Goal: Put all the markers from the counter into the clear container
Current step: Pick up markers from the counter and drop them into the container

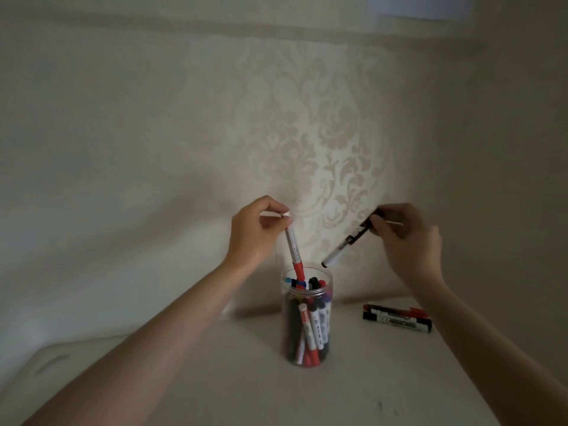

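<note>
At the middle of the pale counter (pixel 233 392) stands the clear container (pixel 307 321), a round upright jar with its mouth open, and every other thing is placed here by reference to it. Inside it a crowd of markers (pixel 310 333) stands packed on end, white barrels with red, blue and black caps showing through the wall and at the rim (too many overlap for a sure count, though at least eight caps can be made out). Directly above the jar's mouth the left hand (pixel 256 230) pinches the white top end of a red-capped marker (pixel 294 252) between thumb and fingertips; this marker hangs nearly upright, red cap downward, with its lower end already below the rim among the others. Above and to the right of the jar the right hand (pixel 405 241) grips the upper end of a black-and-white marker (pixel 350 239), fingers closed around it; that marker tilts, its lower end pointing down-left toward the jar's mouth but clear of the rim. To the right of the jar, lying flat on the counter and well apart from it, two markers (pixel 398 318) rest side by side and touching, one with red ends behind, one black in front. So two markers are in hand, one per hand, and two lie on the counter. Behind the jar rises a cream wall (pixel 322 142) with a damask pattern.
</note>
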### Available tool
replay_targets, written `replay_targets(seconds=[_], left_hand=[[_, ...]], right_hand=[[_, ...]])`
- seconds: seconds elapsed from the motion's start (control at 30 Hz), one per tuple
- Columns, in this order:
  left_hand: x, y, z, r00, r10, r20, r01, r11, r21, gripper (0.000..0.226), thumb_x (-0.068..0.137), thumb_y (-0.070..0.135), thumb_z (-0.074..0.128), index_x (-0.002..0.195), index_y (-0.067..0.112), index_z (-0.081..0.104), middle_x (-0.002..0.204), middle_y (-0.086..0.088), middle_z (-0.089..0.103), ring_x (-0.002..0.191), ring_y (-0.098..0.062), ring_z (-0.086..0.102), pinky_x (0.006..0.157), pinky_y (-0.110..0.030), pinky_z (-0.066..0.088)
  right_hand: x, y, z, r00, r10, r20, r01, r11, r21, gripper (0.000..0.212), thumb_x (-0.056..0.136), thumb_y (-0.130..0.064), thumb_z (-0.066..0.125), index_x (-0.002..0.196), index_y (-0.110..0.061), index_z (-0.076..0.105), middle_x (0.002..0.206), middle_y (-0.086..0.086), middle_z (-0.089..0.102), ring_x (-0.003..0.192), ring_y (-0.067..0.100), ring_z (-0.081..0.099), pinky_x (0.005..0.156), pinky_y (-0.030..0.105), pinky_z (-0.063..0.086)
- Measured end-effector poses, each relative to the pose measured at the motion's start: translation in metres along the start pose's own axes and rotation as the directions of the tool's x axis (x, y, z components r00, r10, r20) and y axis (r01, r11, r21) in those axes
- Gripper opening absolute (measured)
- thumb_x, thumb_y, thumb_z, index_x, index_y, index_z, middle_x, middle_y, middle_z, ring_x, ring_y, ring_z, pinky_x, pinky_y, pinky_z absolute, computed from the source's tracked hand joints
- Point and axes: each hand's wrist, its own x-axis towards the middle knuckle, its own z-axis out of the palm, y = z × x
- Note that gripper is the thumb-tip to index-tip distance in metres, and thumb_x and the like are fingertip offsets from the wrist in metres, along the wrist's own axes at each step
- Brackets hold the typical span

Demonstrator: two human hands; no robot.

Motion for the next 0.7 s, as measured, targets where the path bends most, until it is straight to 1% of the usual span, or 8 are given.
replay_targets(seconds=[0.1,0.2,0.3,0.4,0.47,0.53,0.67,0.7], left_hand=[[-0.011,-0.014,0.001,0.999,0.014,0.049,-0.017,0.998,0.056,0.010,0.084,0.004,0.076,0.084,0.010,0.068,0.089,0.008,0.071,0.071,0.000,0.070,0.064,-0.003,0.048],[-0.015,-0.023,0.002,0.998,0.026,0.060,-0.029,0.998,0.059,0.007,0.083,0.004,0.076,0.087,0.004,0.070,0.088,0.009,0.072,0.067,0.005,0.069,0.065,-0.004,0.050],[-0.014,-0.026,0.005,0.998,0.036,0.045,-0.038,0.998,0.045,0.007,0.083,0.001,0.076,0.087,0.001,0.070,0.090,0.003,0.072,0.065,0.008,0.068,0.066,-0.005,0.051],[-0.012,-0.025,0.006,0.999,0.047,0.025,-0.048,0.999,0.026,0.007,0.082,0.000,0.076,0.087,0.002,0.071,0.089,0.003,0.072,0.067,0.011,0.067,0.067,-0.005,0.051],[-0.009,-0.025,0.004,0.997,0.069,-0.026,-0.068,0.998,0.016,0.008,0.083,-0.001,0.075,0.087,0.004,0.071,0.088,0.004,0.071,0.071,0.010,0.068,0.070,-0.004,0.050],[-0.006,-0.027,0.002,0.994,0.086,-0.074,-0.086,0.996,-0.003,0.009,0.083,-0.002,0.074,0.086,0.006,0.070,0.087,0.003,0.071,0.076,0.005,0.069,0.073,-0.004,0.051],[-0.006,-0.036,0.009,0.992,0.115,-0.048,-0.113,0.993,0.045,0.009,0.083,-0.003,0.074,0.087,0.004,0.070,0.090,-0.002,0.072,0.082,-0.003,0.070,0.076,-0.006,0.053],[-0.007,-0.040,0.012,0.992,0.123,-0.039,-0.121,0.991,0.056,0.009,0.083,-0.003,0.074,0.088,0.004,0.070,0.092,-0.004,0.073,0.083,-0.006,0.071,0.077,-0.007,0.053]], right_hand=[[-0.009,-0.001,0.027,0.995,-0.022,0.098,0.026,0.999,-0.036,0.013,0.084,-0.017,0.069,0.097,-0.019,0.066,0.089,-0.010,0.072,0.080,0.004,0.070,0.072,0.017,0.055],[-0.018,0.007,0.043,0.986,-0.030,0.165,0.042,0.996,-0.074,0.013,0.085,-0.015,0.068,0.097,-0.017,0.066,0.089,-0.006,0.073,0.080,0.005,0.070,0.074,0.015,0.056],[-0.021,0.012,0.049,0.984,-0.040,0.171,0.056,0.994,-0.094,0.011,0.085,-0.014,0.067,0.096,-0.017,0.066,0.088,-0.007,0.072,0.080,0.005,0.069,0.077,0.022,0.057],[-0.019,0.009,0.051,0.980,-0.101,0.173,0.121,0.987,-0.107,0.010,0.085,-0.012,0.068,0.094,-0.014,0.067,0.087,-0.005,0.072,0.080,0.005,0.069,0.076,0.019,0.056],[-0.017,0.007,0.053,0.971,-0.164,0.173,0.187,0.975,-0.123,0.010,0.084,-0.011,0.068,0.094,-0.014,0.067,0.087,-0.004,0.072,0.081,0.004,0.068,0.076,0.015,0.054],[-0.015,0.008,0.055,0.966,-0.188,0.178,0.213,0.968,-0.131,0.010,0.084,-0.010,0.068,0.093,-0.013,0.067,0.087,-0.002,0.072,0.082,0.004,0.068,0.076,0.015,0.054],[-0.017,0.019,0.068,0.939,-0.197,0.281,0.261,0.942,-0.210,0.008,0.083,-0.009,0.068,0.091,-0.010,0.068,0.088,0.001,0.073,0.080,0.009,0.069,0.077,0.025,0.057],[-0.018,0.021,0.071,0.932,-0.199,0.303,0.275,0.933,-0.232,0.008,0.083,-0.010,0.068,0.091,-0.011,0.068,0.088,0.001,0.073,0.079,0.009,0.068,0.075,0.023,0.057]])
